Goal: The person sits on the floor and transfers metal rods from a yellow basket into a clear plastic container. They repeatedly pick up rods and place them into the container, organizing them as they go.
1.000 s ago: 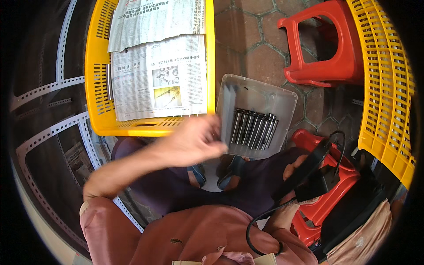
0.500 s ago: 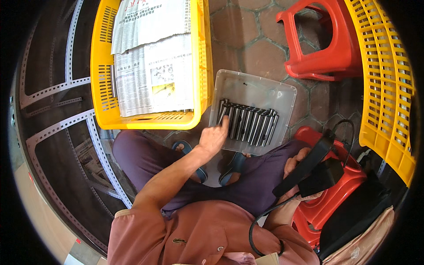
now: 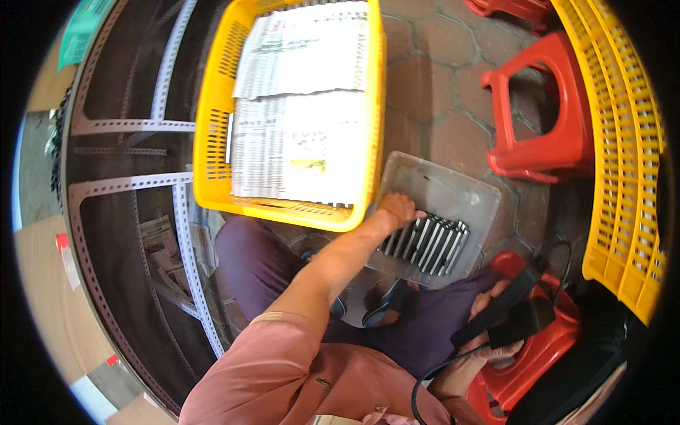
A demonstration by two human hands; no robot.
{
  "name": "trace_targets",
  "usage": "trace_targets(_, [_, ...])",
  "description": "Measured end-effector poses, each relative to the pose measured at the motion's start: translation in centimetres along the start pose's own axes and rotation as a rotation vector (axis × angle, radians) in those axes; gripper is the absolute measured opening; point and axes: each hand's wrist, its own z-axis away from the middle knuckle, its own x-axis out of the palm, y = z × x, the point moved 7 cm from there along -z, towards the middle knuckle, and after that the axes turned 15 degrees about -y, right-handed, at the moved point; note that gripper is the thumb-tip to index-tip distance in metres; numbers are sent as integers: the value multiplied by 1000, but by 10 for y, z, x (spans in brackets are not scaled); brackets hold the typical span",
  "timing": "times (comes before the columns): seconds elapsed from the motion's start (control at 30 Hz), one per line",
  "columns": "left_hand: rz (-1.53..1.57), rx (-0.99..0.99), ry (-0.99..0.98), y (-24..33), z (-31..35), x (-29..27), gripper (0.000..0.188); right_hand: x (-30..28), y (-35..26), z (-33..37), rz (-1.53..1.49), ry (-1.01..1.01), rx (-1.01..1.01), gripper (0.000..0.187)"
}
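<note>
A translucent plastic bin [image 3: 482, 195] stands on the floor in front of my knees. Inside it lies a row of dark, shiny metal rods [image 3: 432, 244], side by side. My left hand [image 3: 398, 209] reaches into the bin, over the upper ends of the leftmost rods. Its fingers curl downward and the thumb points right; what they grip is hidden beneath the hand. Over at my right knee rests my right hand [image 3: 485, 301], largely covered by a black strap-like piece [image 3: 499, 301] and a black box-shaped item [image 3: 523, 322]. Whether it grips anything does not show.
Left of the bin stands a yellow crate [image 3: 202, 163] with newspaper sheets [image 3: 301, 142] over its contents. A perforated metal rack [image 3: 185, 248] lies along the left. Red plastic stools [image 3: 577, 106] and another yellow crate [image 3: 616, 142] are at the right. A black cable hangs by my right arm.
My left hand has moved from pointing a finger at the rods to curling over their upper left ends. The whole view has shifted, so the crates and bin appear further right and lower.
</note>
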Motion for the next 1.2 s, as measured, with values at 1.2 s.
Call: trace_targets(1.2, [314,-413,1119,-257,167,-238,44,22,24,7,225,-19,94,89])
